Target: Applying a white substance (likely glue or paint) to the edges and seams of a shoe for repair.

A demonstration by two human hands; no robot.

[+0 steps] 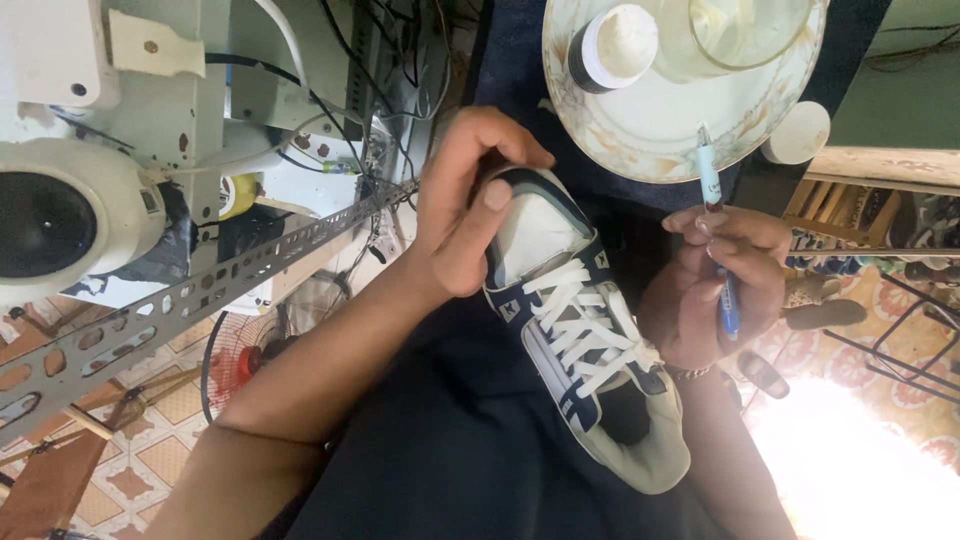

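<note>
white and navy lace-up sneaker (575, 340) lies on dark-clothed lap, heel near, toe far. left hand (465, 205) closed around toe end, thumb pressed on toe cap. right hand (715, 285) just right of sneaker, fingers closed on thin blue brush (716, 225), tip pointing far. farther: round cream patterned plate (660, 125) carrying small white-capped jar (612, 45).

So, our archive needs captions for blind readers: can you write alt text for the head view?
A person's left hand grips the toe of a white and navy sneaker resting on their lap, while the right hand holds a small blue-handled brush beside its laces. Above, a patterned plate carries a small jar and a clear bowl.
</note>
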